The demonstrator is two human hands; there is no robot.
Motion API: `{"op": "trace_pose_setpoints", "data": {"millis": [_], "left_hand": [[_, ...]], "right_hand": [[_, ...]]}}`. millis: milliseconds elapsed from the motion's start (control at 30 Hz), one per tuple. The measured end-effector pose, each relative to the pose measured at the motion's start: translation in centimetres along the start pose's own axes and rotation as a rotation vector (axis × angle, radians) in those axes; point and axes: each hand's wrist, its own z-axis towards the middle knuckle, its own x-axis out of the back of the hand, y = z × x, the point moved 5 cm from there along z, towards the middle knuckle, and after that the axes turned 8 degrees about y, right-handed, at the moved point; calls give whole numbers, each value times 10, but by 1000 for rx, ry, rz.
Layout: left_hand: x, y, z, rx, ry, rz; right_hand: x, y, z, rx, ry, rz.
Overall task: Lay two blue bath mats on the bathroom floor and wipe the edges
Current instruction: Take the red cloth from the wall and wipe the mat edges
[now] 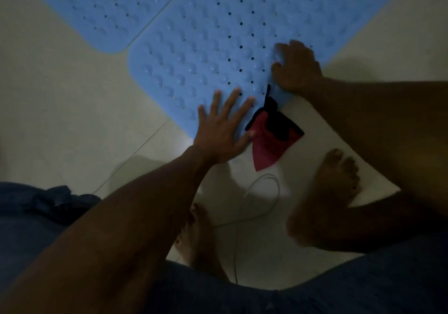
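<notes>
My left hand (223, 129) lies flat with its fingers spread and straight, pressing on the near corner of the nearer blue bath mat (206, 47). My right hand (295, 69) rests on that mat's right edge. Its fingers look bent, but the blur keeps me from telling whether they grip the edge or only press on it.

The mat lies flat on the pale tiled floor (60, 95), bumps and small holes facing up. The second blue bath mat (97, 10) lies just beside it, their long edges nearly touching.

A red and black cloth (271, 139) sits between my hands, partly on the mat's edge and partly on the floor, touching my left thumb. A thin white cable (261, 192) loops on the floor near my bare feet.
</notes>
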Motion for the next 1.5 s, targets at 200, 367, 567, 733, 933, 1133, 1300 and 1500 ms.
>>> {"op": "trace_pose_setpoints", "data": {"millis": [200, 367, 567, 733, 933, 1133, 1300, 1500], "left_hand": [[-31, 50, 2, -359, -49, 168], [-28, 45, -24, -399, 48, 98], [-17, 9, -76, -432, 65, 203], [-3, -14, -107, -266, 91, 239], [7, -34, -115, -3, 177, 293], [7, -56, -121, 270, 402, 291], [14, -101, -112, 551, 530, 360], [32, -143, -69, 698, 550, 284]], "right_hand": [[-11, 5, 12, 22, -25, -49], [-17, 4, 28, 16, -105, -78], [-15, -2, 19, 7, -18, -40], [-17, -26, 0, -71, 208, -64], [-76, -96, -22, 196, 166, -126], [-94, -101, -22, 151, 311, -164], [-102, -105, -27, 155, 381, -214], [-100, -104, -24, 157, 324, -203]]}}
